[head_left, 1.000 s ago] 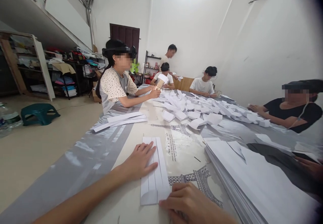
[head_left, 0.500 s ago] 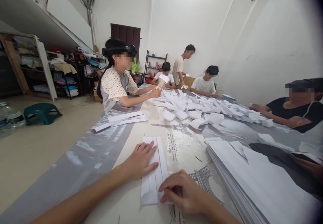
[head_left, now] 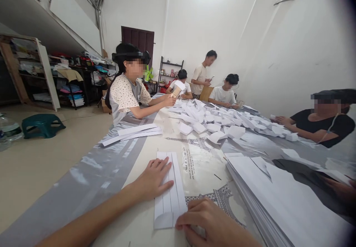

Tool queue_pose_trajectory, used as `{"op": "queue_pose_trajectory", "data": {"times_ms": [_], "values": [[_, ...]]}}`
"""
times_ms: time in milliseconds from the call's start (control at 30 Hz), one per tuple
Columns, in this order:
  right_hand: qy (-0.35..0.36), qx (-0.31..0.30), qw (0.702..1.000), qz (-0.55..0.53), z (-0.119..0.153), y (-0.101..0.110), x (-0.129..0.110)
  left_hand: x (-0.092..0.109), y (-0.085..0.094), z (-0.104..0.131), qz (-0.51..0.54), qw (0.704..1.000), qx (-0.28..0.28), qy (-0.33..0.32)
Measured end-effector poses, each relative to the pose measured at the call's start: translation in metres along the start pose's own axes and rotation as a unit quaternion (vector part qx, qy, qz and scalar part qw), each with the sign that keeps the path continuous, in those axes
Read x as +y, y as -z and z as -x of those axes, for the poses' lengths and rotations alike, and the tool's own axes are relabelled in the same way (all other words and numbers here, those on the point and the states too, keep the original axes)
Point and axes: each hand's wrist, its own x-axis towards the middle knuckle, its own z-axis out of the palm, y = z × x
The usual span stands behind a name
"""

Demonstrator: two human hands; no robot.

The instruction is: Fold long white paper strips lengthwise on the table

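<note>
A long folded sheet of white paper (head_left: 167,211) with lengthwise crease lines lies on the printed tablecloth before me. My left hand (head_left: 155,176) rests flat across its upper part, fingers spread. Down at the paper's lower right corner, my right hand (head_left: 207,219) has its fingers curled together at the edge; the thumb is partly hidden beneath them. The near end of the paper shows a small rounded flap. To the right of my right hand rises a thick stack of white paper (head_left: 283,187), with a torn or folded piece on top.
Long paper strips (head_left: 133,132) lie at the table's left edge. Many small folded paper pieces (head_left: 214,127) are heaped farther back. A person in a patterned-sleeve top (head_left: 122,95) holds something tan and white at left; other people are around the table. A green stool (head_left: 43,124) stands on the floor.
My right hand has moved slightly down and its fingertips now lie at the paper's right edge. My left hand stays flat in place. The standing person has raised a hand-held object.
</note>
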Motion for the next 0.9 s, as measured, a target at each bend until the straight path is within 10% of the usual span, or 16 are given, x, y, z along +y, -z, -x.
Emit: {"op": "queue_pose_trajectory", "data": {"times_ms": [900], "values": [[-0.005,0.005,0.999,-0.036,0.004,-0.005,0.012,0.001,0.000,0.001,-0.005,1.000,-0.023,0.011]]}}
